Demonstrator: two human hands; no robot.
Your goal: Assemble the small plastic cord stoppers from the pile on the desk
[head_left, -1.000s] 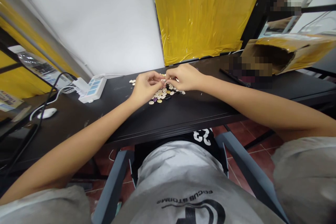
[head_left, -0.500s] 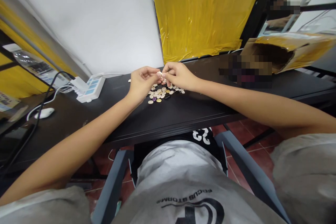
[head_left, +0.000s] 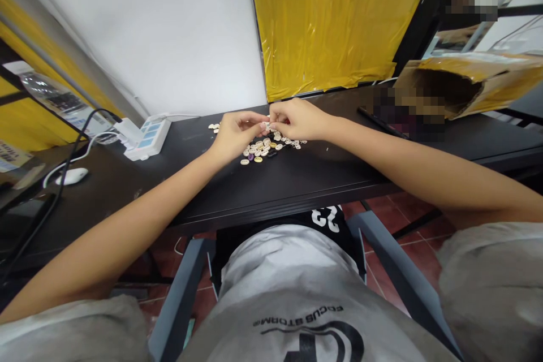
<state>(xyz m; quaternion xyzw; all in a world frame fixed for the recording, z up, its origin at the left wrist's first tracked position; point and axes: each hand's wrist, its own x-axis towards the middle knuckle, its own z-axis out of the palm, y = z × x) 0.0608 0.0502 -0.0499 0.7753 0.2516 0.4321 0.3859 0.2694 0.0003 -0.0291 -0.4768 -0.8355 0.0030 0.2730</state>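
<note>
My left hand (head_left: 237,133) and my right hand (head_left: 299,120) meet above the dark table, fingertips almost touching. Between them is a small whitish button-like piece (head_left: 267,125), pinched by the thumb and forefinger of each hand. Its exact shape is partly covered by the fingers. Beneath both hands lies a loose pile of small flat oval pieces (head_left: 265,146), mostly cream. A purple one (head_left: 251,157), a yellow one (head_left: 258,160) and some black ones show at the near side. A few more cream pieces (head_left: 213,126) lie behind my left hand.
On the left are a white power strip (head_left: 149,137) with plugs and cables, a white mouse (head_left: 72,176) and a plastic bottle (head_left: 51,90). An opened cardboard box (head_left: 494,87) rests at the right, near a dark slim object (head_left: 382,123). Chair armrests flank my body.
Both hands stay together over the pile, still pinching the small whitish piece, with slightly shifted fingers. The view has shifted a little, so more cream pieces show behind my left hand.
</note>
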